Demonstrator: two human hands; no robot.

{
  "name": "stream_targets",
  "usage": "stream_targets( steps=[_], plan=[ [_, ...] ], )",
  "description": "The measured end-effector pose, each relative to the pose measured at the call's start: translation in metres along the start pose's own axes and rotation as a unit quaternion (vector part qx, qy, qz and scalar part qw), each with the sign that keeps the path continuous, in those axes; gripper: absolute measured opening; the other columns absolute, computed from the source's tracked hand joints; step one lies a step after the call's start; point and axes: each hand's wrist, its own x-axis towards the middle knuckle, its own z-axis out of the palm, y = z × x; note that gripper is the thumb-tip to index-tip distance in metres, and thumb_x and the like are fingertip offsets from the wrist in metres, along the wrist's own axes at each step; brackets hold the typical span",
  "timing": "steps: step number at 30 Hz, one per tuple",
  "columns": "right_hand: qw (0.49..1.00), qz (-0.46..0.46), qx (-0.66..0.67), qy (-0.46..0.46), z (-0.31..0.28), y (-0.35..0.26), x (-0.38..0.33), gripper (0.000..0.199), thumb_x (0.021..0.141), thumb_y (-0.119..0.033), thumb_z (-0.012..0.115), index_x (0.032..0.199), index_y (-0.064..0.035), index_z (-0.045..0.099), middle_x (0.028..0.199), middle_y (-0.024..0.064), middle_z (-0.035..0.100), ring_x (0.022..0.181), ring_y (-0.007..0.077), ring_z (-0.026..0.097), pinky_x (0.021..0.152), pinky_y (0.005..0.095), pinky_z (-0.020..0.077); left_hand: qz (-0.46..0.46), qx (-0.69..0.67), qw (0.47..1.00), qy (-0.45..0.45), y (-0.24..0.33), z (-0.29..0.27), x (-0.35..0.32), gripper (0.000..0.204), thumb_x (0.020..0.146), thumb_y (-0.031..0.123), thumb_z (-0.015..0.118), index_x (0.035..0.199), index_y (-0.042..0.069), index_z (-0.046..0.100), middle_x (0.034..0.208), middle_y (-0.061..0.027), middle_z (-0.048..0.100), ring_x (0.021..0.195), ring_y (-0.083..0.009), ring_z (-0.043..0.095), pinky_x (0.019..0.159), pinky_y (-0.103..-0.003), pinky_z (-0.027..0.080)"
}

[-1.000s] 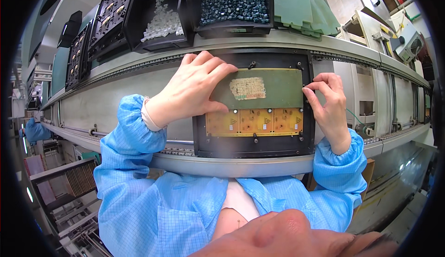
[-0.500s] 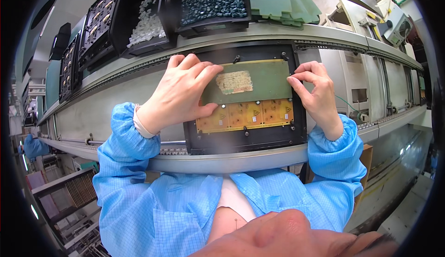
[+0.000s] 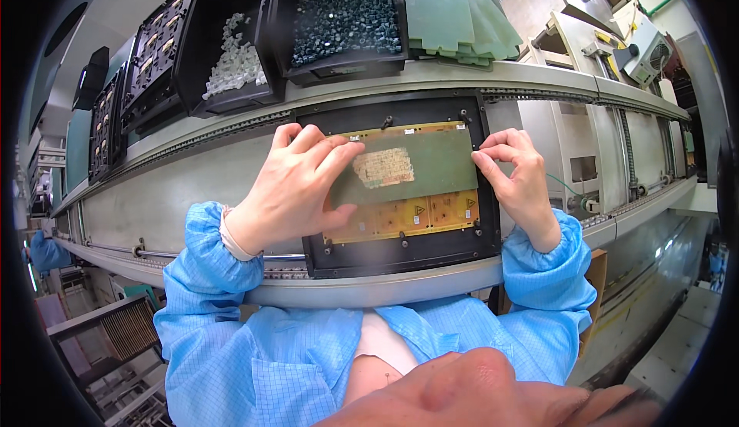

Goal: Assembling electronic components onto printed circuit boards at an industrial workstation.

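Observation:
A flat green plate (image 3: 439, 167) with a worn paper label (image 3: 385, 167) lies over or just above a yellow circuit board panel (image 3: 377, 221); I cannot tell whether they touch. Strips of the panel show along the plate's far and near sides. My left hand (image 3: 296, 184) has the plate's left end between thumb and fingers. At its right end, my right hand (image 3: 512, 169) pinches the edge with thumb and fingertips. The panel sits in a black frame (image 3: 385, 261) with several small dark posts, one being a clamp-like post (image 3: 402, 238) on the near side.
The frame rests across a conveyor with a near metal rail (image 3: 369, 288) and a far rail (image 3: 539, 77). Behind stand a black bin of dark small parts (image 3: 346, 19), a bin of clear pieces (image 3: 239, 61), stacked green sheets (image 3: 462, 19) and a black rack (image 3: 158, 42).
The green plate has moved slightly toward me over the panel, baring more of its far yellow strip. Both hands have kept hold and moved along with it. The whole view has shifted slightly.

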Motion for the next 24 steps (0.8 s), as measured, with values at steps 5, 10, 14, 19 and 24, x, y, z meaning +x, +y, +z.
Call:
stream_targets(
  steps=[5,10,14,19,24],
  plan=[
    [1.0,0.008,-0.001,0.005,0.001,-0.0001,0.0024,0.012,0.086,-0.01,0.074,0.087,0.0021,0.075,0.093,0.0099,0.067,0.092,0.0248,0.06,0.083,0.0347,0.0476,-0.004,0.007,1.0,-0.01,-0.0025,0.0026,0.0029,0.074,0.061,0.026,0.083,0.127,0.005,0.058,0.118,-0.0101,0.065,0.1,-0.0269,0.058,0.101,-0.046,0.039],
    [1.0,-0.001,-0.018,0.012,0.0045,0.0026,0.0044,0.012,0.087,-0.01,0.073,0.088,0.0018,0.075,0.093,0.0099,0.067,0.092,0.0246,0.06,0.083,0.0345,0.0475,-0.007,0.014,1.0,-0.017,-0.005,0.002,0.005,0.075,0.06,0.025,0.083,0.127,0.006,0.057,0.121,-0.0086,0.065,0.1,-0.027,0.058,0.101,-0.046,0.04],
    [1.0,-0.006,-0.022,0.014,0.0055,0.0027,0.0062,0.012,0.087,-0.011,0.074,0.088,0.0012,0.075,0.093,0.0098,0.067,0.093,0.0249,0.06,0.083,0.0348,0.0476,-0.011,0.023,1.0,-0.017,-0.0038,0.0013,0.004,0.075,0.06,0.025,0.083,0.128,0.007,0.058,0.122,-0.0087,0.065,0.1,-0.0269,0.058,0.101,-0.046,0.04],
    [0.999,-0.016,-0.038,0.019,0.0063,0.0035,0.0048,0.013,0.087,-0.011,0.073,0.088,0.0016,0.075,0.093,0.0094,0.067,0.092,0.0248,0.06,0.082,0.035,0.0479,-0.004,0.04,0.999,-0.013,-0.0017,0.0021,0.0067,0.069,0.062,0.027,0.083,0.123,0.007,0.06,0.118,-0.0087,0.065,0.102,-0.0261,0.059,0.1,-0.047,0.04],
    [0.999,-0.013,-0.026,0.033,0.0059,0.0023,0.0049,0.014,0.088,-0.012,0.073,0.088,0.0018,0.075,0.092,0.0095,0.067,0.091,0.0247,0.06,0.081,0.0348,0.0481,0.001,0.042,0.999,-0.01,-0.0017,0.0037,0.006,0.069,0.062,0.028,0.083,0.123,0.007,0.06,0.118,-0.0087,0.064,0.102,-0.0263,0.058,0.1,-0.047,0.04]
  ],
)
